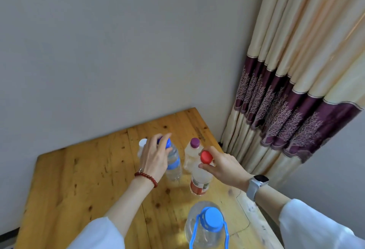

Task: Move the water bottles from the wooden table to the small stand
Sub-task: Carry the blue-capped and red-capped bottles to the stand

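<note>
Bottles stand in a loose group on the wooden desk [83, 179], which is pushed into a corner beside a grey wall [118, 41] and a cream and purple curtain [292, 90].

The left hand [156, 159] reaches over the blue-capped bottle [174, 162], a clear one with a blue label, standing upright toward the back of the desk. Its fingers curl around the cap and neck, and the thumb lies on the bottle's right shoulder; whether the grip is fully tight I cannot tell. A red bead bracelet [147, 178] circles that wrist. Just behind the left hand, the white cap of another bottle [142, 143] peeks out, mostly hidden.

The right hand [223, 166] pinches the neck of the red-capped bottle [200, 179], thumb and fingers closed just below the cap. This bottle stands upright on the desk, with a red and white label low on its body. A grey watch [257, 184] sits on the right wrist.

Behind the red-capped bottle, just beside it, stands a purple-capped bottle [192, 155] with pale contents, untouched. Nearest the camera, a large clear jug [205, 229] with a light blue cap and blue carrying strap stands by the desk's near edge, apart from both hands.

White sleeves [316, 227] cover both forearms.
</note>
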`<action>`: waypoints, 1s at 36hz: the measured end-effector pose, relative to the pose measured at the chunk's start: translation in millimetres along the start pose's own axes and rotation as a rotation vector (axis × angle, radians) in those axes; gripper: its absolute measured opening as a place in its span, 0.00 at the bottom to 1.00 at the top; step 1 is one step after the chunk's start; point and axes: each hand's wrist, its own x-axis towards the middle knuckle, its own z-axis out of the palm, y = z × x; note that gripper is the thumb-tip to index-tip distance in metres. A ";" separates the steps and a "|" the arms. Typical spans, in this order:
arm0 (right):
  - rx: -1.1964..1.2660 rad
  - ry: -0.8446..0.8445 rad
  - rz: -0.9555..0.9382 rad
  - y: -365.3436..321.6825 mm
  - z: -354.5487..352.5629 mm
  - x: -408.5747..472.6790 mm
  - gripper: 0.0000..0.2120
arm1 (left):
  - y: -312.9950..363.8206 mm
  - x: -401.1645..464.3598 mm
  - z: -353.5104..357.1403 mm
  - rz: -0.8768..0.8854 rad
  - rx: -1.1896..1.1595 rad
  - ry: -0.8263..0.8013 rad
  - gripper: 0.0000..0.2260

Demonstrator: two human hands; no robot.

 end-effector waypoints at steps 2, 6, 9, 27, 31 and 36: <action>0.013 0.038 -0.018 -9.1 -17.5 -4.8 0.19 | 12.3 6.3 -18.1 0.006 -0.034 0.061 0.15; 0.189 0.173 -0.067 -36.4 -56.2 -18.5 0.16 | 47.4 22.5 -65.6 0.001 -0.167 0.216 0.17; 0.281 0.345 -0.096 -61.6 -87.8 -34.7 0.15 | 70.3 34.5 -103.8 0.075 -0.242 0.347 0.16; 0.225 1.235 -0.060 -163.2 -156.8 -308.5 0.18 | 272.9 -85.0 -237.1 0.614 -0.823 0.397 0.09; 0.165 1.209 0.120 -145.0 -117.5 -415.5 0.10 | 325.7 -156.4 -209.5 0.602 -0.994 0.194 0.08; 0.173 1.276 0.379 -135.1 -48.5 -567.9 0.11 | 399.0 -280.7 -167.2 0.674 -1.122 -0.131 0.07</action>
